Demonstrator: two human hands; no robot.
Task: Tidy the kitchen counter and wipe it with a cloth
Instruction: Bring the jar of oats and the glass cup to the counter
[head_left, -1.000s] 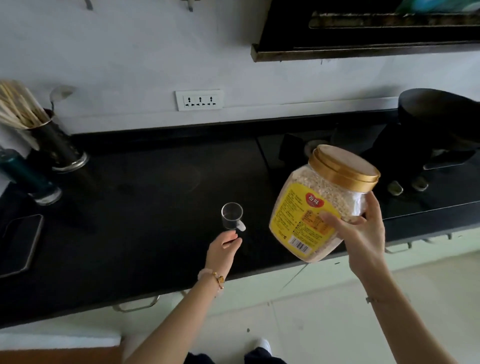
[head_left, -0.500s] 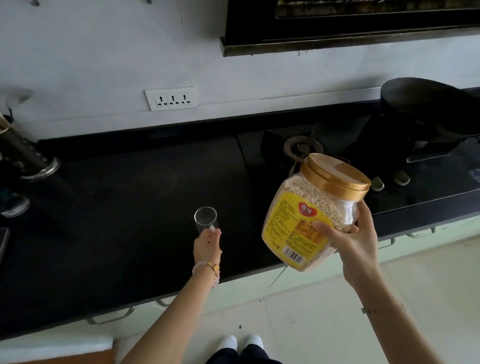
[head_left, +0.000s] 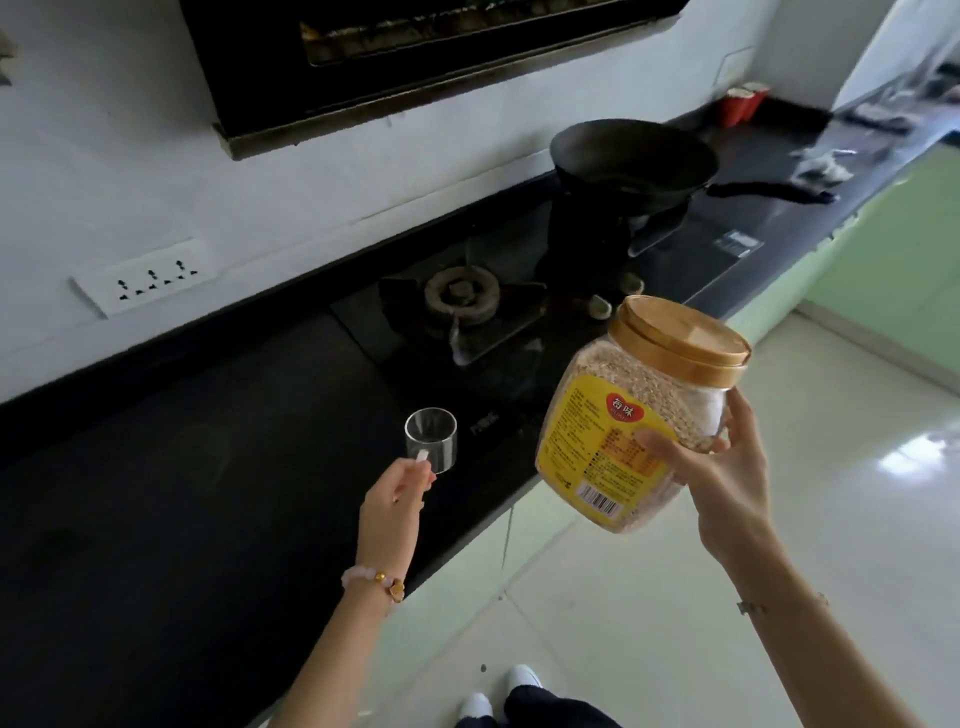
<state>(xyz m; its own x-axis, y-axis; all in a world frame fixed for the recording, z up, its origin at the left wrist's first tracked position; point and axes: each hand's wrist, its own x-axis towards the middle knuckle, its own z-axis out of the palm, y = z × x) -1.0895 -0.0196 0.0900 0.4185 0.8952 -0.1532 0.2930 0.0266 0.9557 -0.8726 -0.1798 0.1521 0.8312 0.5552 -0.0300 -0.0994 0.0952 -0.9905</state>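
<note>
My right hand (head_left: 719, 462) grips a clear plastic oat jar (head_left: 628, 415) with a gold lid and a yellow label, tilted and held in the air past the counter's front edge. My left hand (head_left: 392, 506) pinches the handle of a small clear measuring cup (head_left: 431, 439), lifted just above the black counter (head_left: 171, 493). The cup looks empty. No cloth shows near my hands.
A gas hob (head_left: 462, 296) lies behind the cup, with a black wok (head_left: 631, 156) on the right burner. A range hood (head_left: 415, 57) hangs above. A wall socket (head_left: 145, 278) is at the left. Red cups (head_left: 740, 104) and crumpled wrapping (head_left: 823, 166) sit at the far right. Pale tiled floor (head_left: 779, 519) spreads at the right.
My left hand took hold of the measuring cup and lifted it. My view swung right, so the utensil holder and bottle left the frame. The jar stays in my right hand.
</note>
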